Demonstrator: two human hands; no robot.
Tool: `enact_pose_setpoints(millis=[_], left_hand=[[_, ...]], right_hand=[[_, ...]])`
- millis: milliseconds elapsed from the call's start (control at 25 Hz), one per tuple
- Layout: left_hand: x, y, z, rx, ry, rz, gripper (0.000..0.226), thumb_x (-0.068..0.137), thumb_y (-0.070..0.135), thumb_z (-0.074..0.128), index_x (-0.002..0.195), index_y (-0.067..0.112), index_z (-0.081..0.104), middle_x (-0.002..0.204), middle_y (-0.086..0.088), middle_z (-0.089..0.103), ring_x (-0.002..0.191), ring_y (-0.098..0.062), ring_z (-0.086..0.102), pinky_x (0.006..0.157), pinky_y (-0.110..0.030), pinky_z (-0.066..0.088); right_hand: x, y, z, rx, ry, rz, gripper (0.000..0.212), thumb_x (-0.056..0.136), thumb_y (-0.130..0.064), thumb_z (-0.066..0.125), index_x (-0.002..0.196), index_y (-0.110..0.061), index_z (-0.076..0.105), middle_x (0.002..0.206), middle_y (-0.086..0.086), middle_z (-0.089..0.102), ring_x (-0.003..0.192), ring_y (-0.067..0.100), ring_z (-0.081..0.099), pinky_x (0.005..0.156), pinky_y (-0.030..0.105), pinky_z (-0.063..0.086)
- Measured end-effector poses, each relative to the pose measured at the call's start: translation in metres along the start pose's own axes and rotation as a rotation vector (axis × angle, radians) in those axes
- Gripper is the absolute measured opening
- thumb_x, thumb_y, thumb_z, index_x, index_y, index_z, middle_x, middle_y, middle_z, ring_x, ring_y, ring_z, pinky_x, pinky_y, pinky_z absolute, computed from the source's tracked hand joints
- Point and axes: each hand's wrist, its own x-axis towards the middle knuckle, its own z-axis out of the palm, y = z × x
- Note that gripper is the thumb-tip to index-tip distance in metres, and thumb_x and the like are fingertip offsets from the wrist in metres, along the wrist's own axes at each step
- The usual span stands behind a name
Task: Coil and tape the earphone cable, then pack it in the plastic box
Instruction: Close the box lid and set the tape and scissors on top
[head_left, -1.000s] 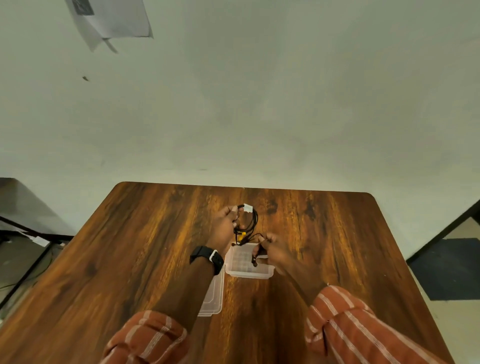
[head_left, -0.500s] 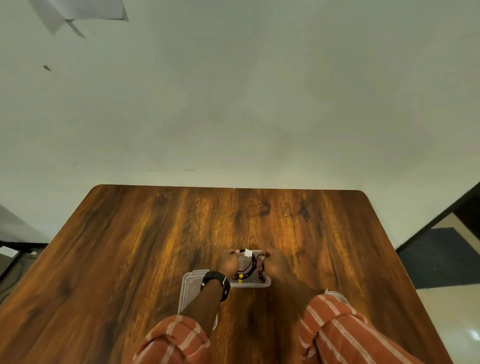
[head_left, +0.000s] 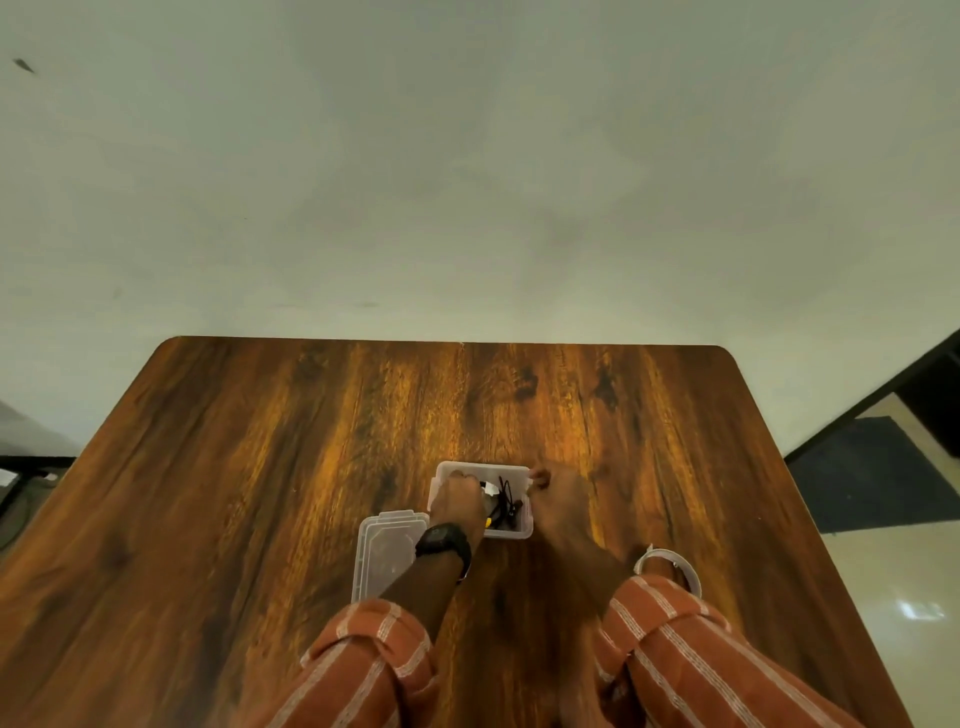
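now the coiled earphone cable (head_left: 503, 505) lies inside our clear plastic box (head_left: 523, 531), black loops with a small yellow spot near the left side and a white bit of tape near the top. the box sits open on the wooden table (head_left: 260, 467), near the front edge. our left hand (head_left: 458, 503) reaches down into the box's left half, fingers curled over the coil; whether they pinch the cable or only press on it, we cannot tell. a black watch (head_left: 443, 542) is on that wrist. our right hand (head_left: 563, 501) rests against the box's right wall, blurred, fingers bent at the far corner; its grip we cannot tell. the lid (head_left: 382, 556) lies flat just left of the box, partly under our left forearm. a tape roll (head_left: 670, 564) sits by our right sleeve (head_left: 675, 649).
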Motion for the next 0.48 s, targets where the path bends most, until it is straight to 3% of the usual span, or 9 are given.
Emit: enact_pose_setpoints(millis=[80,200,280,360,480], left_hand=[[-0.007,-0.008,0.002,0.045,0.048,0.097,0.033,0.092,0.01,0.054,0.125,0.01,0.055,0.128,-0.008,0.056,0.111,-0.022,0.058,0.091,-0.033,0.054],[-0.02,-0.019,0.0,0.061,0.179,0.206,0.038,0.09,0.012,0.055,0.128,0.016,0.054,0.138,-0.007,0.048,0.122,-0.024,0.049,0.093,-0.037,0.052],[-0.038,-0.029,-0.004,-0.049,0.351,0.122,0.03,0.09,0.022,0.058,0.119,0.017,0.059,0.127,-0.008,0.055,0.114,-0.024,0.052,0.09,-0.037,0.049],[-0.067,-0.047,0.004,-0.172,0.449,-0.054,0.031,0.089,0.034,0.055,0.113,0.014,0.06,0.116,-0.01,0.061,0.105,-0.025,0.056,0.088,-0.04,0.048],[-0.115,-0.081,0.037,0.031,0.253,-0.148,0.052,0.082,0.06,0.05,0.11,0.017,0.06,0.112,-0.007,0.063,0.103,-0.026,0.059,0.09,-0.046,0.049]], right_hand=[[-0.005,0.012,0.0,0.063,-0.036,0.105,0.014,0.078,-0.005,0.07,0.086,-0.016,0.071,0.091,0.005,0.075,0.08,0.019,0.069,0.07,0.036,0.059],[-0.018,0.024,0.001,0.182,-0.184,0.172,0.021,0.084,-0.009,0.072,0.105,-0.01,0.07,0.094,0.005,0.073,0.072,0.021,0.071,0.054,0.03,0.058],[-0.023,0.028,0.001,0.207,-0.188,0.187,0.021,0.086,-0.005,0.069,0.108,-0.005,0.07,0.086,0.003,0.071,0.065,0.021,0.071,0.049,0.033,0.059],[-0.028,0.035,-0.001,0.222,-0.17,0.185,0.021,0.086,-0.004,0.069,0.107,-0.005,0.071,0.077,-0.001,0.069,0.066,0.028,0.073,0.055,0.042,0.061],[-0.035,0.046,-0.009,0.241,-0.17,0.18,0.023,0.087,-0.005,0.068,0.11,-0.004,0.071,0.084,0.004,0.073,0.066,0.025,0.073,0.05,0.035,0.06]])
